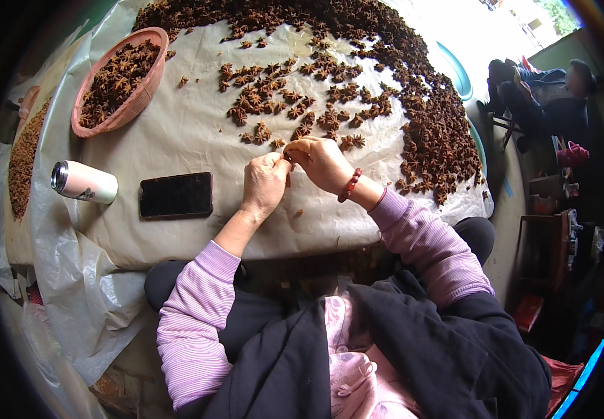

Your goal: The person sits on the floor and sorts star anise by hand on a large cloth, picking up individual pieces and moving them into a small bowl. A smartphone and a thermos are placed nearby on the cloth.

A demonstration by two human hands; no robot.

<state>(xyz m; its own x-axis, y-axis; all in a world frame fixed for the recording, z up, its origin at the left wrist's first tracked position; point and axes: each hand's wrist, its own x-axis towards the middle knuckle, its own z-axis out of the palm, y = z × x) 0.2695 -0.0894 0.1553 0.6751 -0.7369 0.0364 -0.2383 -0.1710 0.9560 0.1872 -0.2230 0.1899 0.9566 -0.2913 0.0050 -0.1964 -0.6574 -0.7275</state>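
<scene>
My left hand [265,180] and my right hand [324,161] meet at the fingertips over the covered table. Pinched between them is a small dark brown piece, apparently star anise [288,155], mostly hidden by the fingers. A red bead bracelet [350,185] circles my right wrist. Just beyond my hands lie loose star anise pods [262,132], spread in small clusters. A larger dark heap of star anise [433,125] curves around the far and right sides of the table.
A pink plastic basket [142,97] full of star anise stands at left. Nearer are a pale tumbler [86,182] and a black phone [176,195]. Brown fragments [23,162] lie farther left. A plastic sheet [312,230] covers the table. Another person [548,99] sits at upper right.
</scene>
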